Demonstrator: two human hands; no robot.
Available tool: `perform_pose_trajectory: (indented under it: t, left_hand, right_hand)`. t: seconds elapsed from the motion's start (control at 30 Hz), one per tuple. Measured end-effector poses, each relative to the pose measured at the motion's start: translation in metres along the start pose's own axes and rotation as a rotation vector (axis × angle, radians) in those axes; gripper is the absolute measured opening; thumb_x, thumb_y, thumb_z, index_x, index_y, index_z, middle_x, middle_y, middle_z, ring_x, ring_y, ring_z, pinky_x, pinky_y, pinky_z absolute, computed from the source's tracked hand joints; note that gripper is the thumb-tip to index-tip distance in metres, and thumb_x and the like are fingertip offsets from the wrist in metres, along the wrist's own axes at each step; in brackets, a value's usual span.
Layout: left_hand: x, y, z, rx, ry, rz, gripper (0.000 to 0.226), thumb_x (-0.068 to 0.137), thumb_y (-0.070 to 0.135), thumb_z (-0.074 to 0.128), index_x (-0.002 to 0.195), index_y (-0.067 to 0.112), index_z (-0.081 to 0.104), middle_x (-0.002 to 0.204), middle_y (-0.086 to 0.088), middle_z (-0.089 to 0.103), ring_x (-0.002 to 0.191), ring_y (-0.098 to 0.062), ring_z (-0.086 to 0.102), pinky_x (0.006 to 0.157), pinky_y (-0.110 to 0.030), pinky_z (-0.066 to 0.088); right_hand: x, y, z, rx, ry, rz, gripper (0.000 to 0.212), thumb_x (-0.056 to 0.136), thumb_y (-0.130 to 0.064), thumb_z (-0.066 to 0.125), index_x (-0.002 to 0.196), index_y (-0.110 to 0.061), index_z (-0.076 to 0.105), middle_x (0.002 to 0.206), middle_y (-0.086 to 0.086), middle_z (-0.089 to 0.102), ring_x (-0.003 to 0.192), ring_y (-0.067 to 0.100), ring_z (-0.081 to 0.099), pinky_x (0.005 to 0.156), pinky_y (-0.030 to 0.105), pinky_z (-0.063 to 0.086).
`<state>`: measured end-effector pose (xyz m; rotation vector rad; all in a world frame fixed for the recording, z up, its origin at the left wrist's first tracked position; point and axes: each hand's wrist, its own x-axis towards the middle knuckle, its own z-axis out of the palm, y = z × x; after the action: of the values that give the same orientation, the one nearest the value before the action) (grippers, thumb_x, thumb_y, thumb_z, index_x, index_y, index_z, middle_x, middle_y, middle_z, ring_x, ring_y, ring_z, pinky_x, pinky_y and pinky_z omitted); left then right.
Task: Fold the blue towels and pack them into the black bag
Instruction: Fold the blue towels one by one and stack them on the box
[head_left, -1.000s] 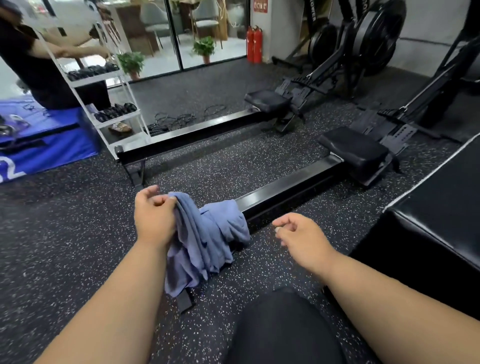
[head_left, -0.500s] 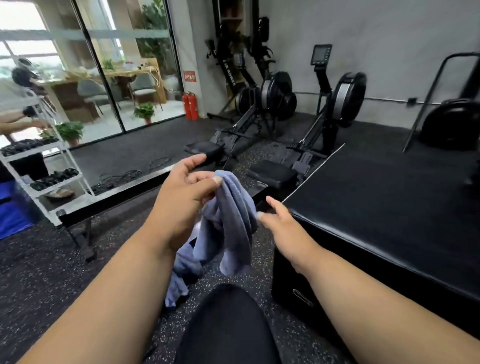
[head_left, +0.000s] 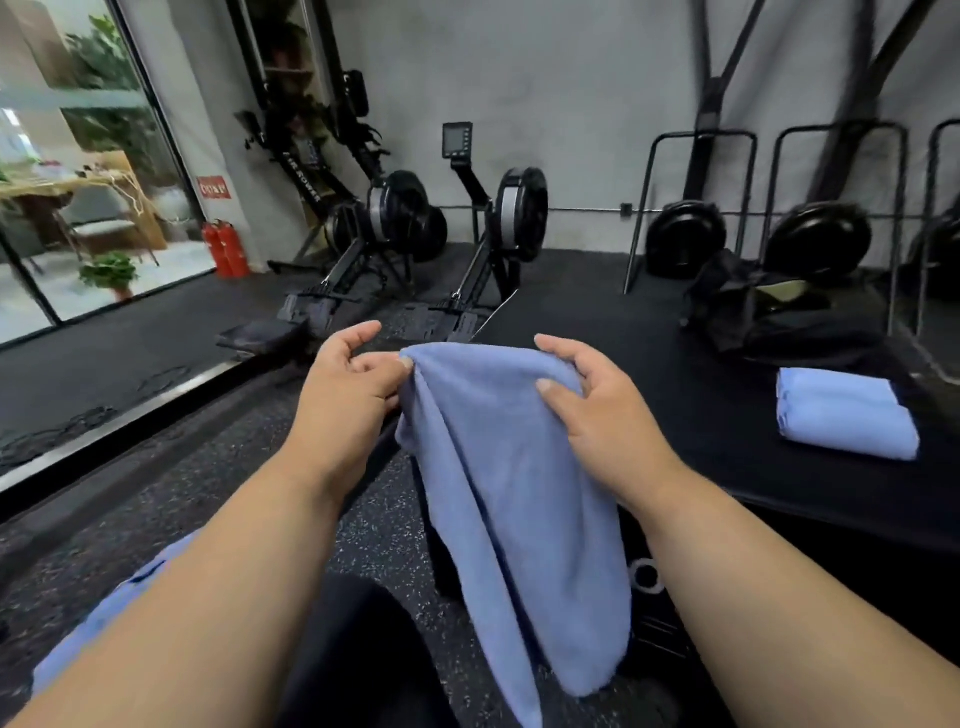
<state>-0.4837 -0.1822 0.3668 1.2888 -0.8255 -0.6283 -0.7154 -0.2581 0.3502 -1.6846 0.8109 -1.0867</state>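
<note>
Where hands (head_left: 467, 395) pinch: towel (head_left: 519, 519) (blue, limp)

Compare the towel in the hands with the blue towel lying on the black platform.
The held towel hangs loose and unfolded, draping in long creases; the folded towel is a flat, neat rectangle. The held towel is in the air, pinched by the left hand and gripped by the right hand along its top edge; the folded towel rests untouched on the black platform, near the black bag. Both are the same light blue cloth.
</note>
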Motion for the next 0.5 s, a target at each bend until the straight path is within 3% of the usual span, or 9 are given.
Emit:
perform_pose_trajectory:
  t: [0.2, 0.27, 0.37, 0.5]
  left_hand:
    - [0.002, -0.018, 0.008, 0.128, -0.031, 0.027, 0.053, 0.093, 0.017, 0.074, 0.139, 0.029, 0.050, 0.086, 0.014, 0.071, 0.093, -0.009, 0.067, 0.101, -0.043, 0.053]
    - [0.002, -0.022, 0.008, 0.133, -0.036, 0.029, 0.053, 0.092, 0.019, 0.074, 0.138, 0.030, 0.051, 0.086, 0.012, 0.070, 0.093, -0.009, 0.066, 0.105, -0.048, 0.053]
    - [0.003, -0.025, 0.008, 0.121, -0.024, 0.039, 0.052, 0.093, 0.015, 0.072, 0.138, 0.027, 0.050, 0.088, 0.006, 0.070, 0.090, -0.011, 0.064, 0.105, -0.051, 0.052]
    - [0.002, -0.032, 0.003, 0.168, -0.031, 0.047, 0.054, 0.094, 0.013, 0.073, 0.140, 0.028, 0.048, 0.096, 0.006, 0.076, 0.091, -0.015, 0.070, 0.101, -0.043, 0.054]
  right_hand:
    - [-0.004, -0.010, -0.032, 0.068, 0.096, -0.019, 0.038, 0.104, -0.011, 0.061, 0.133, -0.035, 0.067, 0.117, -0.002, 0.077, 0.111, 0.025, 0.072, 0.102, 0.043, 0.058]
    - [-0.003, -0.013, -0.033, 0.036, 0.117, -0.053, 0.037, 0.102, -0.012, 0.063, 0.129, -0.036, 0.070, 0.117, -0.007, 0.076, 0.110, 0.020, 0.072, 0.104, 0.044, 0.056]
    - [-0.002, -0.015, -0.032, 0.023, 0.138, -0.083, 0.034, 0.102, -0.012, 0.062, 0.123, -0.036, 0.073, 0.101, -0.024, 0.072, 0.095, 0.002, 0.067, 0.098, 0.032, 0.054]
    - [0.000, -0.017, -0.022, 0.141, 0.063, -0.067, 0.034, 0.105, -0.013, 0.060, 0.120, -0.040, 0.074, 0.088, -0.005, 0.068, 0.082, 0.021, 0.051, 0.081, 0.039, 0.047]
